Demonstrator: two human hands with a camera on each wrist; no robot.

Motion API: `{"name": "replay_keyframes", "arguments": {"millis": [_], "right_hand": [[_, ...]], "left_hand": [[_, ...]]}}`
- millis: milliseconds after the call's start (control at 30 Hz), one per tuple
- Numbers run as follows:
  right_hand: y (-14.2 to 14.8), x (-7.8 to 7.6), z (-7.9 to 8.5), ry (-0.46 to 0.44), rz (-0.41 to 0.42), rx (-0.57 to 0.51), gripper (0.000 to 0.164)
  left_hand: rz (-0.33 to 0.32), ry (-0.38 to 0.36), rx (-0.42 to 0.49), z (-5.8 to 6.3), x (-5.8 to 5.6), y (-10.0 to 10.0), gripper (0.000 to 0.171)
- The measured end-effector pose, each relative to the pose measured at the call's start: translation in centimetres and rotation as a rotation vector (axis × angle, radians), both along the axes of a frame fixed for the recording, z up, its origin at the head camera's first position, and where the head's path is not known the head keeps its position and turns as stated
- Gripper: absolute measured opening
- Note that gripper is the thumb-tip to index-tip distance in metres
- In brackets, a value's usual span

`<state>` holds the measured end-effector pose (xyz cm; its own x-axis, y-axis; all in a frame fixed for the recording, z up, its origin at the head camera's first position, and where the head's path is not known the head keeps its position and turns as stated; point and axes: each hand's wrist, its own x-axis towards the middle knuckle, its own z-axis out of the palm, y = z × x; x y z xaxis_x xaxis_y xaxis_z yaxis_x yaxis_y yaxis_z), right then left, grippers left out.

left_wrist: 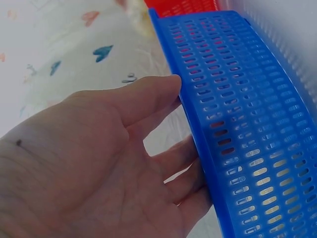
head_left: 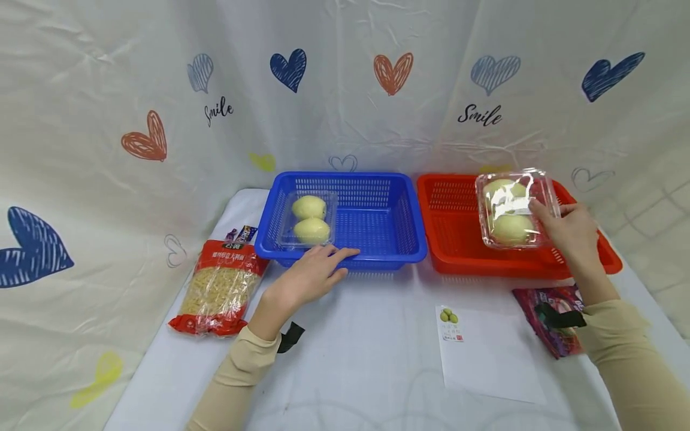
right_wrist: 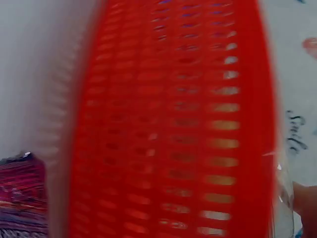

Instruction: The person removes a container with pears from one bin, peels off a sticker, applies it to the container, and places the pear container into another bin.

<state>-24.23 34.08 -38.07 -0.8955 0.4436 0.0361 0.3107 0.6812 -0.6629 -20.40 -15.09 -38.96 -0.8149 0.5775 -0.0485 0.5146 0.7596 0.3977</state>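
While the right hand (head_left: 568,227) pinches a clear box (head_left: 517,208) by its right edge, thumb over the top, the left hand (head_left: 309,272) rests on the near rim of the blue basket (head_left: 377,230). Left fingers loosely spread, no box in them. The pinched box, with two pale yellow-green fruits (head_left: 512,230) inside, is over the red basket (head_left: 496,266), tilted so its top faces the head camera; can't tell if its base touches the basket. Edge grip probably chosen so the contents stay visible and the fingers clear the basket wall; left hand likely there to steady the basket. A second fruit box (head_left: 286,230) sits in the left part of the blue basket. Noodle bag (head_left: 218,287) on the left and purple-red packet (head_left: 563,341) on the right lie outside the baskets, as does a white card (head_left: 487,353), presumably set aside.

View differences: head gives both boxes and the card. Left wrist shows what head hides: the palm side, thumb tip against the rim, pale patches through the slots. Right wrist is mostly blurred red wall, with only a sliver of clear plastic and a bit of hand at the right edge; the grip itself reads from head only.
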Motion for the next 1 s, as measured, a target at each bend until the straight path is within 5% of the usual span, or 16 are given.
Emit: {"name": "replay_keyframes", "arguments": {"millis": [300,500,700,867,1000], "right_hand": [[1.0,-2.0,-2.8,-0.137,0.128,0.116,0.067],[0.7,-2.1,-2.6,-0.265,0.146,0.152,0.071],[0.1,-2.1,-2.6,-0.323,0.165,0.129,0.105],[0.2,-2.4,-2.9,-0.315,0.185,0.176,0.092],[0.0,-2.5,-3.4,-0.257,0.174,0.271,0.079]], "left_hand": [[0.011,-0.02,0.008,0.0,-0.1,0.0,0.047],[0.178,-0.081,-0.002,0.6,-1.1,-2.5,0.069],[0.41,-0.116,-0.017,0.4,-3.3,-7.6,0.084],[0.442,-0.291,-0.017,-0.1,-4.1,-9.5,0.093],[0.441,-0.309,0.005,0.1,-4.2,-9.4,0.099]]}}
